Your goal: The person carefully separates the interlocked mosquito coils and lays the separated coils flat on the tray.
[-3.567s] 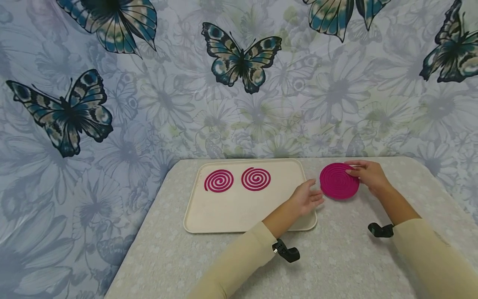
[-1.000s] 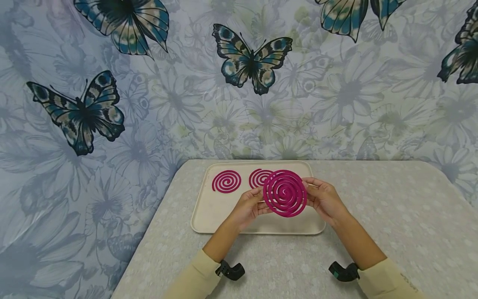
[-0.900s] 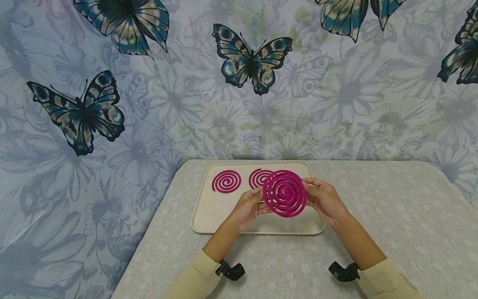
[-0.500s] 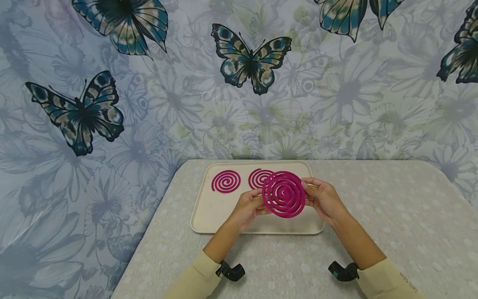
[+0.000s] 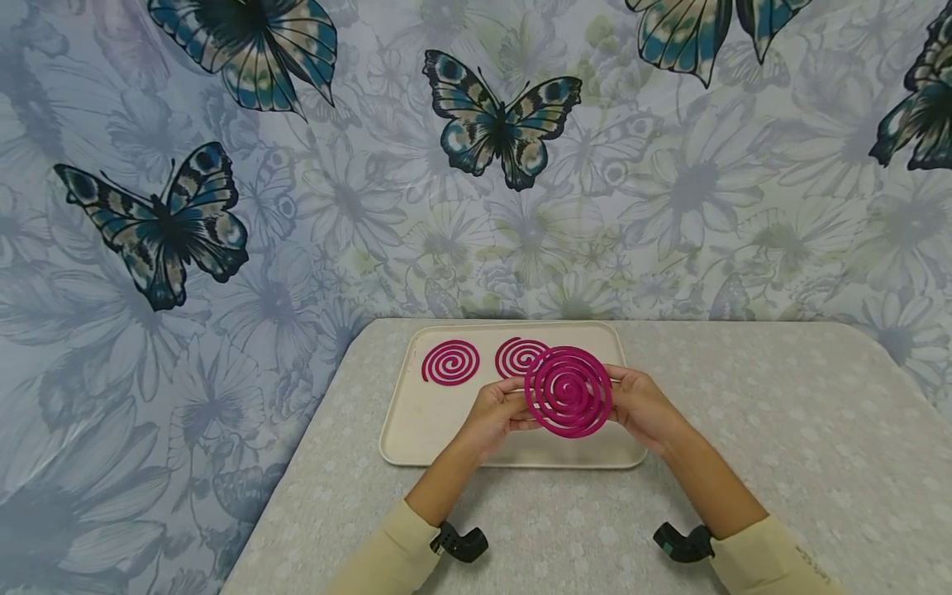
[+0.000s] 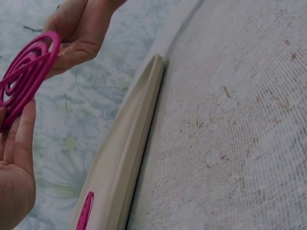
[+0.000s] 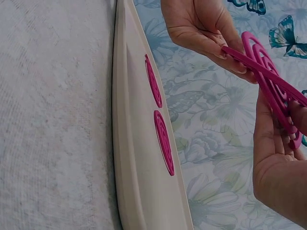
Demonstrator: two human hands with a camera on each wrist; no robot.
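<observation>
"Mosquito coil (image 5: 568,392), magenta, held up above the tray (image 5: 439,430). Is that a single one?"

"Looks like two wound into each other. From the right wrist their turns cross at an angle, though I can't swear to the number."

"What are the hands doing?"

"Both pinch it, thumb against fingers, nearly closed on its thin rim. The left hand (image 5: 491,417) has the left edge, the right hand (image 5: 641,409) the right."

"And the surroundings?"

"One worktop (image 5: 781,397), covered in pale, mottled cloth. Behind it stands a wall (image 5: 372,207) of grey-blue printed flowers, with five large butterflies (image 5: 500,124) in teal, cream and black; three are cut off by the edge of the head view."

"Anything on the arms?"

"Two beige sleeves (image 5: 390,549) and two black wrist mounts (image 5: 461,542), one at each cuff."

"Now, that tray?"

"Just one: cream, rectangular, rounded corners, raised rim, flat on the worktop. Two loose spirals lie in its far half, side by side and apart: the left spiral (image 5: 450,363) fully visible, the right spiral (image 5: 518,359) partly hidden behind the held piece."
</observation>
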